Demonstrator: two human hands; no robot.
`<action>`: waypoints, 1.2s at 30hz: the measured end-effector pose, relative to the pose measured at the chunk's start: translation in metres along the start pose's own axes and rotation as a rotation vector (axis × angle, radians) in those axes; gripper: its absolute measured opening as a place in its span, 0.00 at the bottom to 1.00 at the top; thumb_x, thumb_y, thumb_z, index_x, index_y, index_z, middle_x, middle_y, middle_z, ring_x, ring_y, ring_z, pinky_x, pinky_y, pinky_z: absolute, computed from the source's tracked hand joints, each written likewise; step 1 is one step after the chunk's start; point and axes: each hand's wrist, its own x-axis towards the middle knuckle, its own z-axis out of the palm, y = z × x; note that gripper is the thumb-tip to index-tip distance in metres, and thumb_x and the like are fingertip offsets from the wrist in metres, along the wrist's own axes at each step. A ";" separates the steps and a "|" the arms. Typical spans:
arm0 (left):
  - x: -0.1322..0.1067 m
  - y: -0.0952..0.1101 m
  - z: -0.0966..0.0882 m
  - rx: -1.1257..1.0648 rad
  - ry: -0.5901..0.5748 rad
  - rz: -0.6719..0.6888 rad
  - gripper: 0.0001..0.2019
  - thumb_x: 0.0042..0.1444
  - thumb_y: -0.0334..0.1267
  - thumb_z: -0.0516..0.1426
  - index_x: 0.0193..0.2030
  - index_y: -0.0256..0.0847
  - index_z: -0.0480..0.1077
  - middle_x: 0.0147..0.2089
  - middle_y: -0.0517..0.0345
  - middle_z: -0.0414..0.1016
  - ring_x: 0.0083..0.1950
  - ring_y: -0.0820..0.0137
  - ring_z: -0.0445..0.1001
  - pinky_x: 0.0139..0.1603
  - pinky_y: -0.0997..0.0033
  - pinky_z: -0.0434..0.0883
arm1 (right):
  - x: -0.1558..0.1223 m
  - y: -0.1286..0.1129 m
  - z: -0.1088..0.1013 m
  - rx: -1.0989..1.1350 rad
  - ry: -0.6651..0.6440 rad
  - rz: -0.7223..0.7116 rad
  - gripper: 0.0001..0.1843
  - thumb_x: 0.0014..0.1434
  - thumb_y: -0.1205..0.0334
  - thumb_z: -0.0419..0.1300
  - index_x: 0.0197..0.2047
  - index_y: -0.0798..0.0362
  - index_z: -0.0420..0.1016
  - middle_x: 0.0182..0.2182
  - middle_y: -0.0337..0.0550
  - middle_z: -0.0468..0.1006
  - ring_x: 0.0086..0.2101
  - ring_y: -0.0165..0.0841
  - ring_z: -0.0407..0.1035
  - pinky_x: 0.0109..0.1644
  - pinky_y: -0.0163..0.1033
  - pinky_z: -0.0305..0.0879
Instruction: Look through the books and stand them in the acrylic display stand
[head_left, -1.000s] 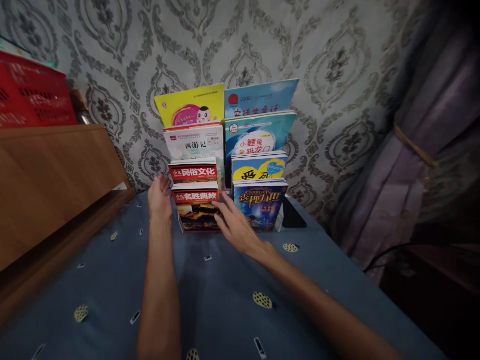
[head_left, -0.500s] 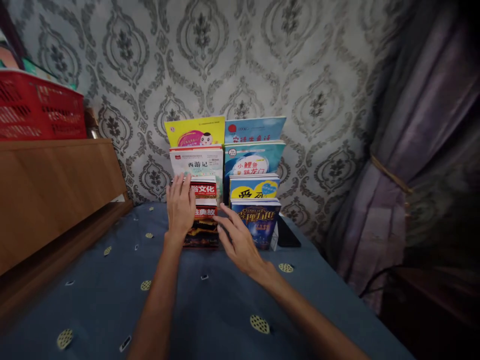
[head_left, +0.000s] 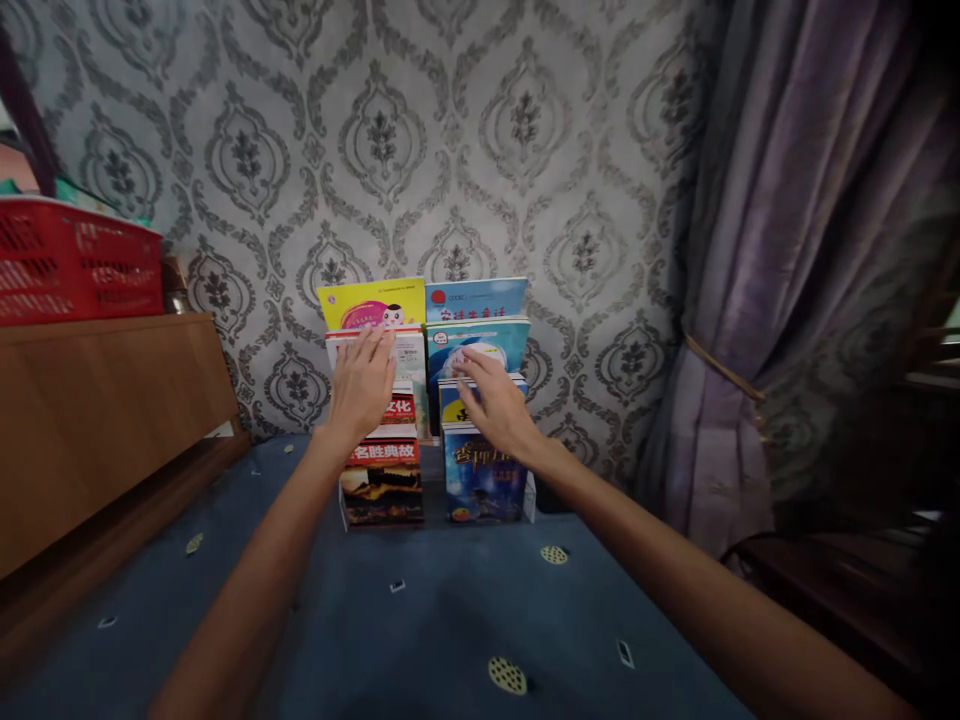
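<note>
Books stand upright in two stepped columns in a clear rack (head_left: 531, 498). My left hand (head_left: 363, 382), fingers stretched out, lies over the white book (head_left: 412, 356) in the left column. Behind that is a yellow book (head_left: 375, 298); in front are a red-topped book (head_left: 400, 408) and a dark book with a red title band (head_left: 382, 482). My right hand (head_left: 495, 402), fingers apart, is at the teal book (head_left: 511, 340) in the right column. A light-blue book (head_left: 480, 297) rises behind it, and a dark-blue book (head_left: 486, 490) stands at the front. Neither hand grips a book.
The rack stands on a dark blue patterned cloth (head_left: 450, 620) before a wallpapered wall (head_left: 592, 180). At left, a red basket (head_left: 82, 262) sits on a wooden cabinet (head_left: 112, 400). A tied purple curtain (head_left: 742, 330) hangs at right. A black flat object (head_left: 553, 500) lies beside the rack.
Both hands have moved to books farther back: my left from the red-topped book to the white one, my right from the front row up to the teal book. The view has shifted.
</note>
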 end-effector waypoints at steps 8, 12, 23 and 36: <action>0.030 -0.031 0.001 0.037 -0.039 -0.061 0.22 0.64 0.32 0.49 0.63 0.36 0.67 0.67 0.40 0.69 0.71 0.54 0.62 0.71 0.44 0.57 | 0.030 0.009 -0.004 -0.129 -0.060 -0.083 0.20 0.65 0.66 0.50 0.57 0.53 0.74 0.62 0.55 0.71 0.63 0.46 0.64 0.66 0.60 0.60; 0.029 -0.040 -0.001 0.092 -0.094 -0.042 0.21 0.64 0.32 0.48 0.63 0.36 0.67 0.67 0.39 0.69 0.69 0.53 0.65 0.70 0.43 0.56 | 0.047 0.013 -0.008 -0.280 -0.085 -0.077 0.25 0.63 0.68 0.50 0.63 0.58 0.68 0.66 0.58 0.67 0.67 0.48 0.57 0.68 0.60 0.55; 0.020 -0.042 -0.001 0.124 -0.126 -0.032 0.22 0.64 0.30 0.47 0.64 0.36 0.67 0.66 0.39 0.70 0.68 0.53 0.65 0.69 0.45 0.58 | 0.053 0.029 -0.007 -0.437 -0.124 -0.043 0.27 0.65 0.66 0.49 0.65 0.65 0.64 0.64 0.66 0.68 0.64 0.53 0.61 0.68 0.63 0.50; -0.012 -0.025 -0.020 0.114 -0.023 0.012 0.20 0.67 0.33 0.46 0.62 0.35 0.66 0.67 0.41 0.68 0.68 0.56 0.66 0.68 0.48 0.62 | 0.106 0.030 -0.036 -0.577 -0.118 0.053 0.28 0.66 0.68 0.46 0.68 0.67 0.57 0.69 0.63 0.59 0.68 0.50 0.53 0.70 0.58 0.48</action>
